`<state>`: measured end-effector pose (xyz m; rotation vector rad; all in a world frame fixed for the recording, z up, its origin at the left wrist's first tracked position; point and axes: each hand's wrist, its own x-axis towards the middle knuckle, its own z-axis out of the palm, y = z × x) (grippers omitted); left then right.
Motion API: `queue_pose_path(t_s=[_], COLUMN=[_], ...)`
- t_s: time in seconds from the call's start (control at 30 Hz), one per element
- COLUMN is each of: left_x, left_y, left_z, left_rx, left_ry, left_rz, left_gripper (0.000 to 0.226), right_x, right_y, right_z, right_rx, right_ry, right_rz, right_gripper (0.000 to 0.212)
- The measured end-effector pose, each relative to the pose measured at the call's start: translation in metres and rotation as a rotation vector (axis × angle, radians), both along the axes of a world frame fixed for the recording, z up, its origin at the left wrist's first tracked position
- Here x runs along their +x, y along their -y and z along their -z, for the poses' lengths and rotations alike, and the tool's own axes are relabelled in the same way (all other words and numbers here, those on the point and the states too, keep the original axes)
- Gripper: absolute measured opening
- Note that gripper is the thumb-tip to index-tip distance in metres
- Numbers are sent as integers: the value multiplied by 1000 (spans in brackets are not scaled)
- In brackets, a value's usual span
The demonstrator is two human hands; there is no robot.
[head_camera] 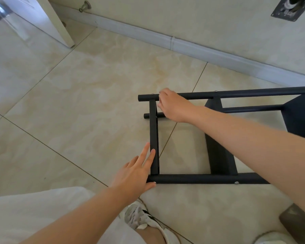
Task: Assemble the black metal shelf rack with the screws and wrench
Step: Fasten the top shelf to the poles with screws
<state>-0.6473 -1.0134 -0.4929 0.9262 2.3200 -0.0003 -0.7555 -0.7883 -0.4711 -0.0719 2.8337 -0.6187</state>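
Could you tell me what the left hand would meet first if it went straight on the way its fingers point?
Probably the flat black crossbar: the straight fingers of the left hand point along its edge and seem to touch it. Beyond that lies the far tube, though depth is unclear.

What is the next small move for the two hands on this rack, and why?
Probably tug the far tube gently with the right hand, whose fingers curl over it, while the left hand rests flat against the end bar. Screws already sit in the joints, so checking tightness seems sensible.
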Motion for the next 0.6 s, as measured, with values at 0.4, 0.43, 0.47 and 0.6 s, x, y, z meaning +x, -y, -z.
queue_pose_path(t_s=[0.4,0.43,0.47,0.6], left_x=[1,1,1,3], left_y=[-3,-3,-2,-1], left_z=[-1,-1,-2,-2], left_rx=[-140,-141,-138,-113], left_ry=[51,34,15,-65], left_rz=[36,47,57,62], left_gripper=[88,88,87,82], right_x=[-40,-40,-40,-42], right_y=[9,7,5,0], right_z=[38,41,43,46], right_rx=[-4,20,51,80], right_ry=[49,57,68,82], right_rz=[168,139,105,58], right_gripper=[22,21,21,35])
